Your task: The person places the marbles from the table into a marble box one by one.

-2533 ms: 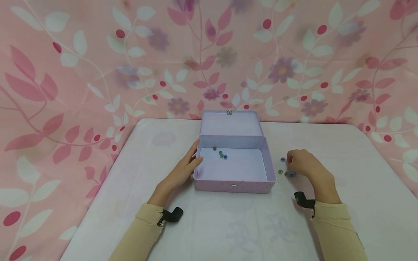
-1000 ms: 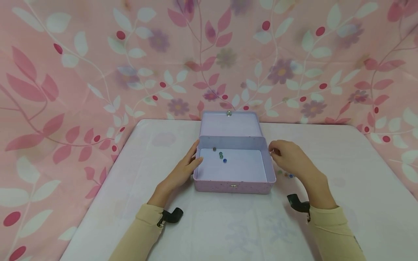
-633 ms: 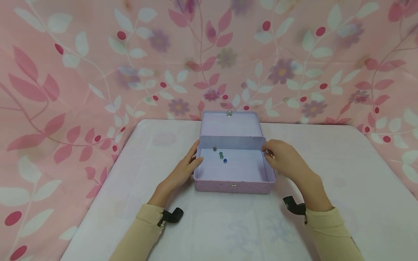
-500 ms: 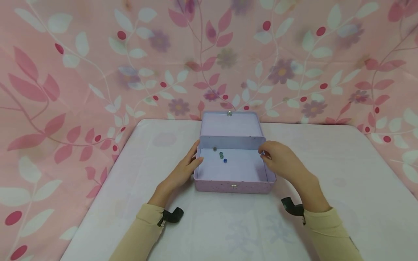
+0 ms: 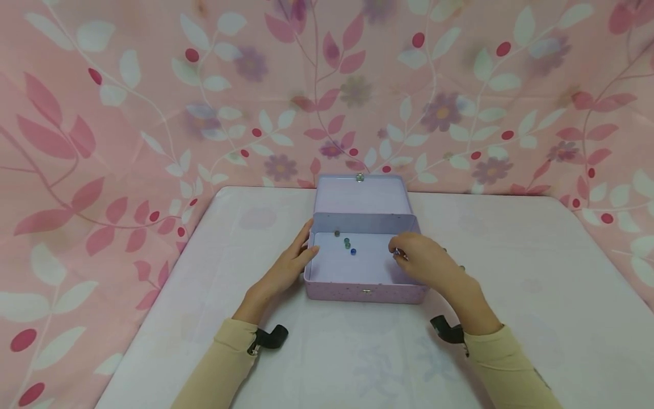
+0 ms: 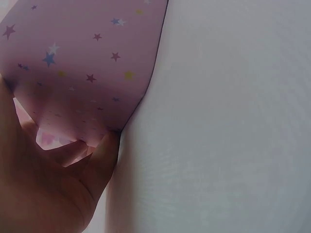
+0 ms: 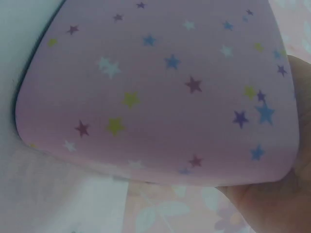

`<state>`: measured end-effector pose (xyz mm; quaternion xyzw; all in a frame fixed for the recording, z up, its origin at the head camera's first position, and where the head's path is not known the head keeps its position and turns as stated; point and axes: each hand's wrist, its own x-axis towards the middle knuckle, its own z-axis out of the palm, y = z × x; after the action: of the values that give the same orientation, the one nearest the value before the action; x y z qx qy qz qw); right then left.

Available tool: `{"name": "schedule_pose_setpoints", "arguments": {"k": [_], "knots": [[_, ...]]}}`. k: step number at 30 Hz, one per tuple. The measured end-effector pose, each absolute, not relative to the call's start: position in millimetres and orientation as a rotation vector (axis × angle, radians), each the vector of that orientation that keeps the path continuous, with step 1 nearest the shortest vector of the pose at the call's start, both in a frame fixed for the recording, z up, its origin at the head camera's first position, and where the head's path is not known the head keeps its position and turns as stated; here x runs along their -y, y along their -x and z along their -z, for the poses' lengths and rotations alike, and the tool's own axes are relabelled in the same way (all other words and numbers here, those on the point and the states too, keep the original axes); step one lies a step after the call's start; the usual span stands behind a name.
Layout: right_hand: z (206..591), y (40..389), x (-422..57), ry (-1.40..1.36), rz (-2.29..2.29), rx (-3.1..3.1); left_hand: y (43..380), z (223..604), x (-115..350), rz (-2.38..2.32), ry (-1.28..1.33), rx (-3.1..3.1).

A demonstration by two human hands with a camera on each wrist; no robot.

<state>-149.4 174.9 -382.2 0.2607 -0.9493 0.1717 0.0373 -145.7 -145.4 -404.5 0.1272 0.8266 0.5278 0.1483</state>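
A lilac tin box patterned with small stars stands with its lid tipped back. Against its left wall lies my left hand, thumb over the rim and fingers along the outside; in the left wrist view the hand is around the box's end. Over the right part of the box, my right hand pinches a bluish glass marble between thumb and fingertips. Inside on the floor lie a blue marble, two green ones and a brownish one.
Parts of other marbles show on the table right of the box, mostly behind the right hand. A white cloth covers the table. Behind it hangs a pink floral curtain. Both sleeved wrists carry black cameras.
My right hand has picked up a marble from the table and carried it left, over the box's right wall. The blue marble inside has shifted slightly. The left hand stays put.
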Motion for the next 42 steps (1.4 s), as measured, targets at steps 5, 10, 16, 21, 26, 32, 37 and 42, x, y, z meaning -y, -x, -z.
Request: {"name": "schedule_pose_setpoints", "arguments": {"k": [5,10,16,21,26,32,37,42], "knots": [[388,149,-172,-0.829,-0.513,2.894,156,427,147,-1.544,-0.359,-2.381],[390,147,-166,-0.836,-0.479,2.952,159,437,148,-1.556,-0.358,-2.422],[388,144,-163,-0.798,-0.452,3.011,156,428,147,-1.534,-0.354,-2.398],[388,144,-163,-0.79,-0.433,3.024,160,437,148,-1.555,-0.36,-2.403],[387,143,-163,-0.785,-0.426,3.038,159,438,148,-1.568,-0.374,-2.423],[387,142,-163,-0.791,-0.432,3.03,158,438,148,-1.557,-0.371,-2.438],[388,142,-163,-0.781,-0.44,3.03,159,438,148,-1.551,-0.368,-2.418],[387,142,-163,-0.767,-0.441,3.029,156,428,147,-1.53,-0.348,-2.39]]}}
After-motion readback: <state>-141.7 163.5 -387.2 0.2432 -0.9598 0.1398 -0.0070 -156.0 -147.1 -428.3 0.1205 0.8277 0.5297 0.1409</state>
